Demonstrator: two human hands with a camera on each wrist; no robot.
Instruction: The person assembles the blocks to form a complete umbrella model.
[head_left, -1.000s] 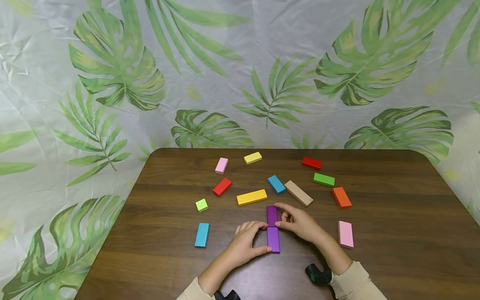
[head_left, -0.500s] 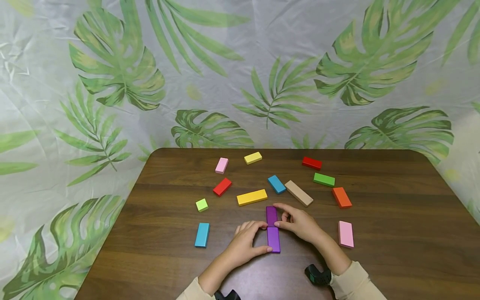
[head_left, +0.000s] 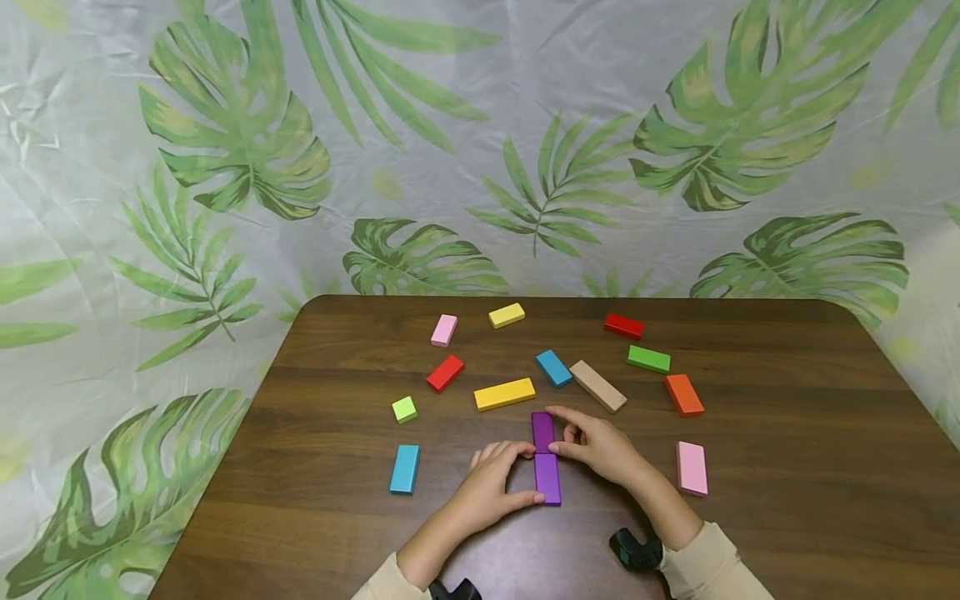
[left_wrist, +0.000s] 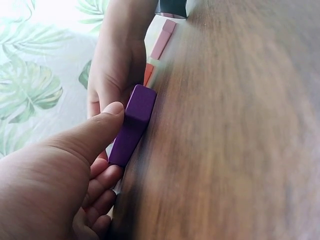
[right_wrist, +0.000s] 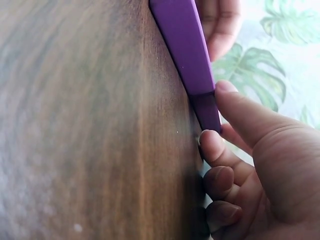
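Observation:
Two purple blocks lie end to end on the wooden table. My left hand (head_left: 491, 483) holds the nearer purple block (head_left: 547, 479), its thumb at the near end and its index finger by the seam. In the left wrist view the thumb presses that block's end. My right hand (head_left: 603, 446) pinches the farther, darker purple block (head_left: 543, 432), with the index finger at the far end and the thumb near the seam. The right wrist view shows the right thumb (right_wrist: 227, 87) touching the side where the blocks meet.
Behind the hands lie a yellow block (head_left: 504, 394), a beige block (head_left: 597, 386) and a blue block (head_left: 553, 367). A light blue block (head_left: 405, 469) is at left, a pink block (head_left: 692, 467) at right. Several other coloured blocks lie farther back. A leaf-patterned cloth (head_left: 420, 150) hangs behind the table.
The far purple block has shifted very slightly left with the right fingertips. Otherwise both hands stay where they were.

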